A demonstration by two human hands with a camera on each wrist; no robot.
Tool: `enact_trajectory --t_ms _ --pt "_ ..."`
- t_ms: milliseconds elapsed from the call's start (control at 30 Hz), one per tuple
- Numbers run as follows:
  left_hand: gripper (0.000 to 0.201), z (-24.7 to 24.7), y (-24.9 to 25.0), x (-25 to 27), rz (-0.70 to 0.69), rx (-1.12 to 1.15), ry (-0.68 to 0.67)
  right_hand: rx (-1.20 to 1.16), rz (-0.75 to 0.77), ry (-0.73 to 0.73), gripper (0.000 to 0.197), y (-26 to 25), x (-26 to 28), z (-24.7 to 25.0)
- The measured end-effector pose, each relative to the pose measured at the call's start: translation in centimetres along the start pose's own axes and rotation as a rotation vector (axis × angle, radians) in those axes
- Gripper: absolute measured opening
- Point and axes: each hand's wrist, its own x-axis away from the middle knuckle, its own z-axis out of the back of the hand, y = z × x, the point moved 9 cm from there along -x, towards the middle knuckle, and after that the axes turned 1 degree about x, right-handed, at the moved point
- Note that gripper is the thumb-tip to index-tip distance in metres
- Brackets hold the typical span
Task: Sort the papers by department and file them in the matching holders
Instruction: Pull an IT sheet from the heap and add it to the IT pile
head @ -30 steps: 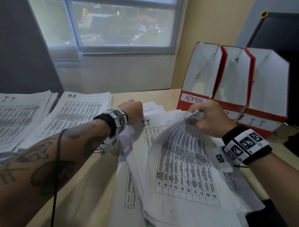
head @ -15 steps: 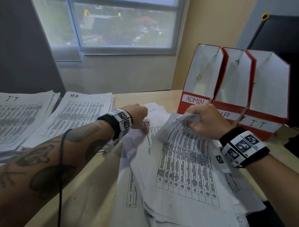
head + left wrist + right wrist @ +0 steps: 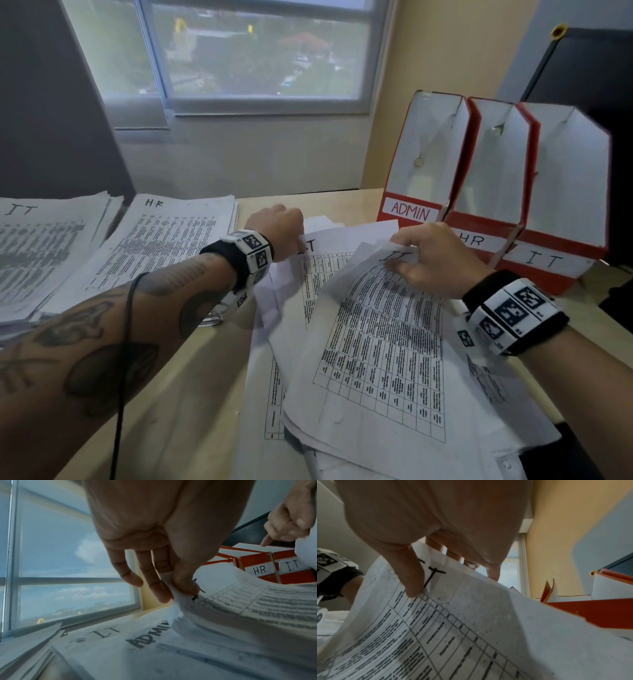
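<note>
A loose heap of printed sheets (image 3: 376, 359) lies in front of me. My right hand (image 3: 397, 263) pinches the top edge of a lifted sheet headed IT (image 3: 453, 628), thumb (image 3: 412, 581) on its face and fingers behind. My left hand (image 3: 298, 241) pinches the top left corner of another sheet marked I.T (image 3: 240, 601), thumb against fingertip. Under it lie sheets headed ADMIN (image 3: 149, 639) and I.T (image 3: 109, 632). Three red holders stand at the back right, labelled ADMIN (image 3: 411, 210), HR (image 3: 476, 240) and IT (image 3: 544, 260).
Two sorted stacks lie at the left: an IT stack (image 3: 34, 246) and an HR stack (image 3: 164, 240). A window and wall close the desk's far side. A dark screen (image 3: 589, 85) stands behind the holders. Bare desk (image 3: 191, 394) shows under my left forearm.
The sheet in my right hand has come down and flattened, so its IT heading now shows. My left hand has shifted slightly right onto the corner of the I.T sheet.
</note>
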Motion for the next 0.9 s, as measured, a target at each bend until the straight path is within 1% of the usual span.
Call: enact_trajectory --t_ms 100,200,267,300,367,467,533,600,667,700,733,767,833,900 --pt "0.025 1.4 0.1 0.5 0.014 -0.047 0.075 0.022 0.014 0.001 0.007 -0.4 -0.1 0.1" --pt "0.017 3.0 0.5 0.9 -0.002 0.003 0.129 0.041 0.029 0.005 0.008 -0.5 -0.2 0.2" --pt "0.009 3.6 1.2 1.1 -0.059 0.090 0.112 0.083 0.042 0.006 0.010 -0.7 -0.3 0.1" --pt "0.006 3.7 2.0 1.2 -0.108 0.139 0.076 0.114 0.047 0.006 0.008 -0.9 -0.4 0.1" --pt "0.009 4.1 4.1 1.7 -0.221 0.207 0.020 0.174 0.064 0.012 0.005 -1.7 -0.6 0.1" --pt "0.014 5.2 7.0 2.5 -0.361 0.293 0.006 0.171 0.106 0.046 0.018 -3.2 -1.1 0.1" --pt "0.008 5.9 7.8 3.1 -0.410 0.418 -0.013 0.134 0.096 0.054 0.026 -3.4 -1.3 0.1" --pt "0.010 5.9 7.4 3.4 -0.412 0.592 -0.056 0.101 0.079 0.085 0.032 -2.8 -1.1 0.3" --pt "0.026 5.4 6.0 3.0 -0.360 0.659 -0.045 0.076 0.068 0.144 0.040 -2.5 -0.5 0.8" --pt "0.033 5.0 5.2 2.6 -0.309 0.619 -0.032 0.056 0.056 0.172 0.044 -2.2 -0.2 1.1" --pt "0.037 4.2 4.1 2.1 -0.254 0.526 -0.026 0.024 0.040 0.191 0.048 -1.8 0.2 1.4" --pt "0.038 3.3 3.0 1.6 -0.202 0.384 -0.036 -0.009 0.024 0.202 0.050 -1.4 0.4 1.7" --pt "0.044 0.4 0.7 0.5 -0.086 0.119 -0.129 -0.017 0.043 0.223 0.056 -1.2 0.9 2.1" --pt "0.067 -2.1 -0.9 0.0 -0.027 -0.002 -0.226 -0.004 0.096 0.246 0.069 -1.5 1.2 2.4"
